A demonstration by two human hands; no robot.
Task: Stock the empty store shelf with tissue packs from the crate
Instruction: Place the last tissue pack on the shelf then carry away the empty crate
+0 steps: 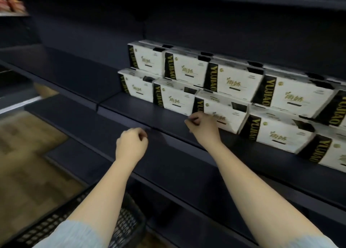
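- Red-and-white snack packets (11, 1) sit on a pale neighbouring shelf at eleven o'clock.
- Brown wood-look floor (24, 174) spreads toward eight o'clock.

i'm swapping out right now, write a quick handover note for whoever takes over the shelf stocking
Left hand: fingers curled, holding nothing, above the front edge of the shelf.
Right hand: fingers curled, no pack in its grip, right in front of the third pack in the lower row.
Tissue packs: two stacked rows fill the right part of the shelf, running out of view on the right.
Crate: black, on the floor at lower left; contents not visible.
Done: right part stocked two high.
Left: the bare left stretch of the shelf; check the crate for remaining packs.
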